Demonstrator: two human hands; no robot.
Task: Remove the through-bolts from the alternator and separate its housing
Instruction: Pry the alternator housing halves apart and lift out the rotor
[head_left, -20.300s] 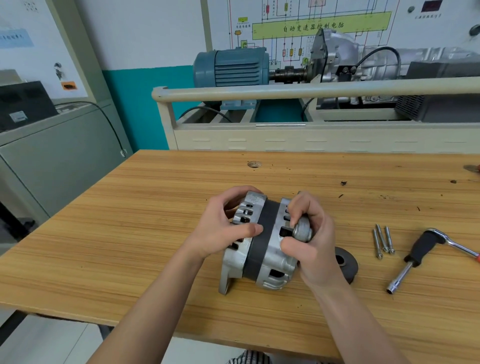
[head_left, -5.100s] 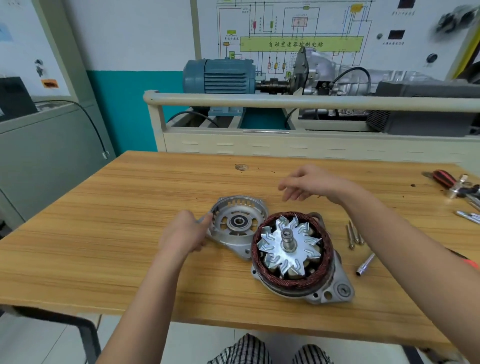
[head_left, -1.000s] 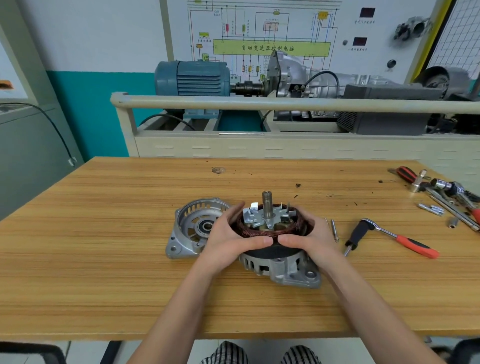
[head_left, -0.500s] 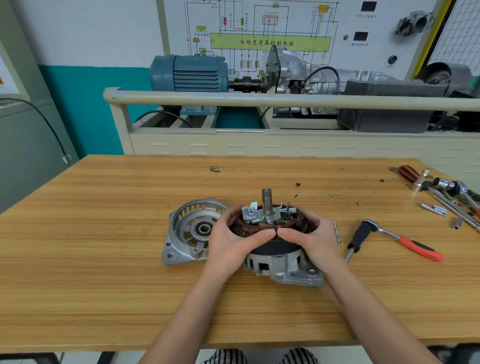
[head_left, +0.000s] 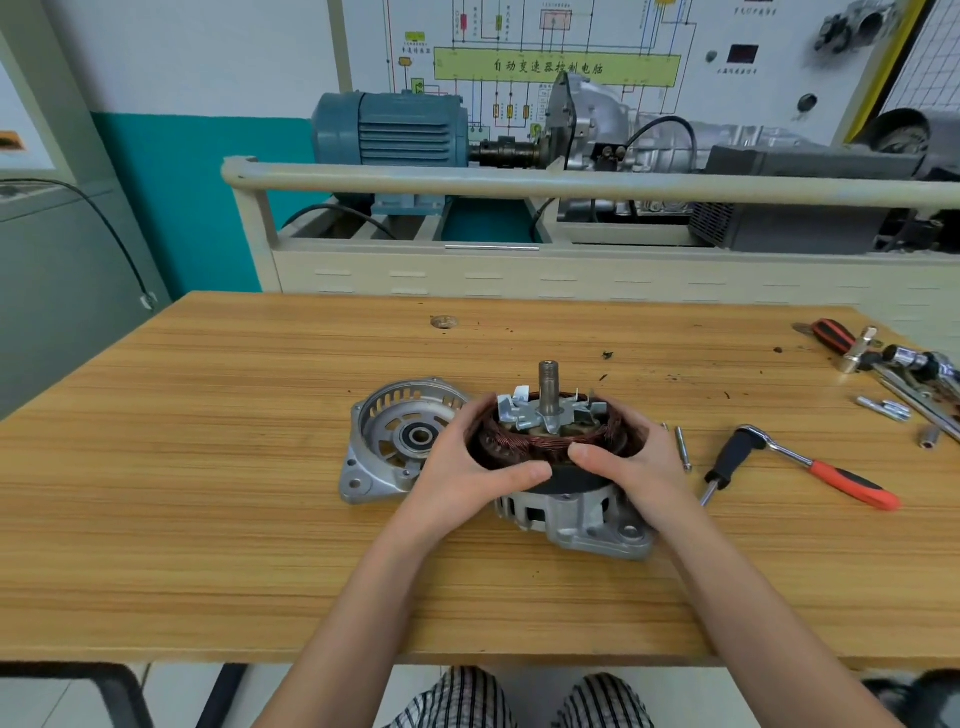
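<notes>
- Change since the frame half a second back: little. Both hands remain clasped round the stator; the front cover and tools lie as they did. Twenty seconds back the alternator was still one closed unit held on its side; it now stands in two parts.
- Left hand (head_left: 470, 467): fingers curled round the left side of the stator ring (head_left: 545, 447), thumb laid along its near edge. Grips it.
- Right hand (head_left: 631, 460): mirrors the left on the ring's right side, thumb tip nearly meeting the left thumb. Grips it.
- Rear housing half (head_left: 576, 517): cast aluminium, standing on the wooden table (head_left: 208, 467) near its front centre, copper windings uppermost, rotor shaft (head_left: 548, 387) upright with the fan blades around it.
- Front cover (head_left: 395, 441): separated, lying open side up just left of the rear half, bearing visible in its middle; the left hand overlaps its right edge.
- Through-bolts (head_left: 683, 447): out, lying on the table just right of the right hand.
- Ratchet wrench (head_left: 810, 467): black grip, red-orange handle, right of the bolts.
- Loose sockets and tools (head_left: 893, 369): far right edge of the table.
- Writing: green banner on the wall circuit board (head_left: 556, 67) reads 自动变速器控制电脑. Smaller labels too small to read.
- Blue electric motor (head_left: 389, 130): on the training rig behind the table.
</notes>
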